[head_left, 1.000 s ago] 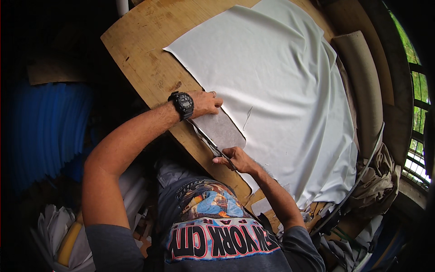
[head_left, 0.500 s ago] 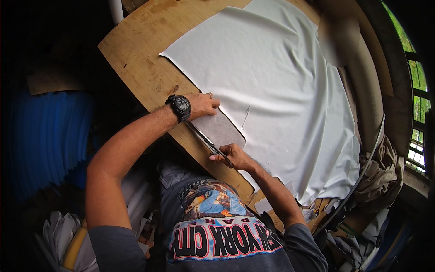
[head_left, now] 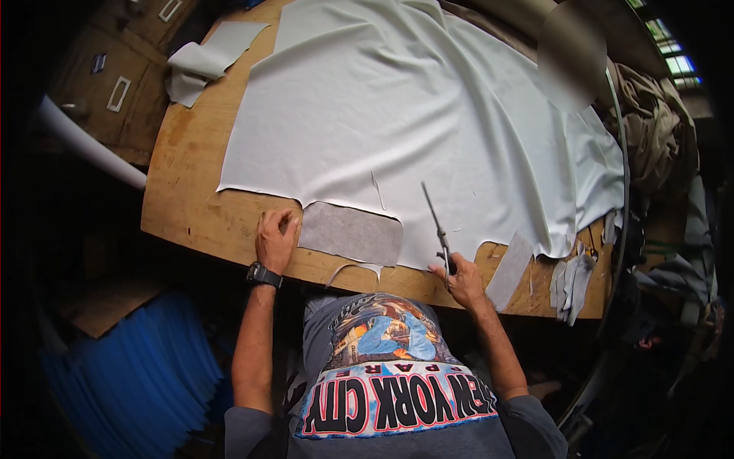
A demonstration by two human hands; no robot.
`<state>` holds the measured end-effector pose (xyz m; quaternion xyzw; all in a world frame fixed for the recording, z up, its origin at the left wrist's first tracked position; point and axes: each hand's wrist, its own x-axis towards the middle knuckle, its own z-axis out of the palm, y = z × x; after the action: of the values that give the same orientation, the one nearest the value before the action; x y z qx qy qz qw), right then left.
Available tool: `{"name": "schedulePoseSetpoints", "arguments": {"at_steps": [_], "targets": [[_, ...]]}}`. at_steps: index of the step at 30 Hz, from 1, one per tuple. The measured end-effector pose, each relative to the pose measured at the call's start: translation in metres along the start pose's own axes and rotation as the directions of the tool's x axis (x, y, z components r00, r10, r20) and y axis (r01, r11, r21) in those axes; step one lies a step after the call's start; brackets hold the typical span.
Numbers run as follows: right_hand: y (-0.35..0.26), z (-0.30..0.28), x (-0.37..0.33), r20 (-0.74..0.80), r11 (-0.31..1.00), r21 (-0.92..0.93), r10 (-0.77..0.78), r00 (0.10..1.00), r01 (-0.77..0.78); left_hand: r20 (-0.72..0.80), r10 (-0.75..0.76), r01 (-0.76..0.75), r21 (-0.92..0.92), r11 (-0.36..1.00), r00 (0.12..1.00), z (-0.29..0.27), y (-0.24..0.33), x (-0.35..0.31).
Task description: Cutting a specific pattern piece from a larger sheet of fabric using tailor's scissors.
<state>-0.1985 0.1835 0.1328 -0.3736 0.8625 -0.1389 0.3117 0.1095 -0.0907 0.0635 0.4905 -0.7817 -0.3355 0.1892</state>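
My right hand [head_left: 464,283] grips the dark handles of scissors [head_left: 436,218]; their long blades point away over a large white sheet [head_left: 359,115], apparently vinyl or leather-like fabric. My left hand [head_left: 275,239] rests on the wooden table with loosely bent fingers, thumb apart from the index finger, and nothing visible between them. Beside its thumb lies a grey rectangular piece [head_left: 350,232] with rounded right corners, along the sheet's near edge. A thin curved white offcut [head_left: 355,268] lies just below that piece. A thin, pointed sliver [head_left: 378,190] shows on the sheet.
The wooden table [head_left: 183,176] curves along its near edge. Another grey strip [head_left: 510,271] and scraps [head_left: 572,287] lie at right; a folded grey-white piece [head_left: 210,65] lies far left. Blue ribbed material [head_left: 145,375] stands at lower left. Bunched brown fabric [head_left: 650,115] is at far right.
The view has turned and shifted. My right hand has drawn the scissors away from the grey piece's edge and raised them. My left hand has come off it to its left side; the curved offcut now shows.
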Motion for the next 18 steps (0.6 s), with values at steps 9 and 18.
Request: {"name": "schedulePoseSetpoints", "arguments": {"at_steps": [9,18], "targets": [[-0.012,0.028,0.028,-0.198,0.884,-0.105,0.43,0.881,-0.455,0.13,0.117,-0.151,0.294,0.944,0.985,0.012,0.022,0.012],[-0.043,0.036,-0.005,-0.366,0.942,-0.157,0.223,0.903,-0.296,0.448,0.208,-0.065,-0.314,0.947,0.87,-0.004,0.035,0.022]]}}
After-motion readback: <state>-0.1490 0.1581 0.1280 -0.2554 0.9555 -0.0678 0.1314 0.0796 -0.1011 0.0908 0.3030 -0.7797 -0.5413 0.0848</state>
